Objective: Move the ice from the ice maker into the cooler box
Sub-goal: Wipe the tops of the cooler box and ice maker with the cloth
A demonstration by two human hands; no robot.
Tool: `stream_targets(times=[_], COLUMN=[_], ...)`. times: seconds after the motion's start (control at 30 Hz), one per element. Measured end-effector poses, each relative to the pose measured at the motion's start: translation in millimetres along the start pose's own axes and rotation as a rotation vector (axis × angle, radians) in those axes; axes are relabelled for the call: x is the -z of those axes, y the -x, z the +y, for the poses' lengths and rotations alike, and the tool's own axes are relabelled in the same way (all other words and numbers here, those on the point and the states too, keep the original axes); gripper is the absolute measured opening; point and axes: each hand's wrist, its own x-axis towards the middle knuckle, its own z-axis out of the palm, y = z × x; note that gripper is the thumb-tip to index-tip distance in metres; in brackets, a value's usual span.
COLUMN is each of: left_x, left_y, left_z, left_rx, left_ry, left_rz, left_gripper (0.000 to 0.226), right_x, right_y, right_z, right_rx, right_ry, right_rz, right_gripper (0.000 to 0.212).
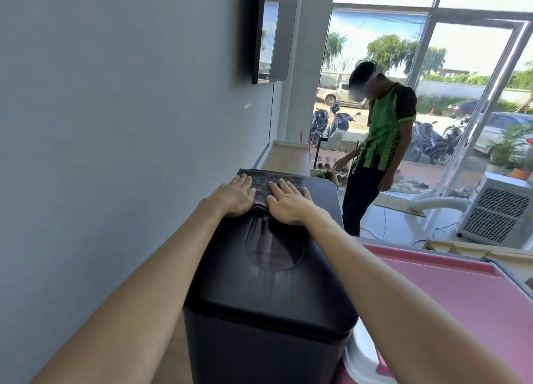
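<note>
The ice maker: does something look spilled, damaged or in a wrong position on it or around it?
Nothing stands out. The black ice maker stands upright with its lid shut, and the left hand and right hand lie flat on its far end. No ice or water shows anywhere.

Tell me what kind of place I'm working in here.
Probably a street-front shop or small cafe, not a home kitchen. Floor-to-ceiling glass windows face parked motorbikes and cars, a wall-mounted screen hangs on the left, and both hands rest flat on a black ice maker beside a pink cooler box.
</note>
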Motion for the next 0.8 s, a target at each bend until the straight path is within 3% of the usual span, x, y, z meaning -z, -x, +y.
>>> stream_targets(times=[0.53,0.67,0.8], left_x=[-22.3,-32.4,-52.4], left_y=[158.7,182.5,210.9], left_z=[4.2,10.4,17.1], left_rx=[-0.016,0.001,-0.048], left_ry=[0.110,0.141,0.215], left_rz=[0.056,0.137,0.412], left_gripper=[0.054,0.054,0.068], right_x=[-33.2,-45.9,-61.2], right_y=[141.8,175.0,209.1], right_z=[-36.0,-28.7,-5.3], right_rx=[0.121,0.219,0.359], right_ry=[-0.010,-0.009,0.031], right_rz=[0.049,0.220,0.445], right_gripper=[0.056,0.054,0.062])
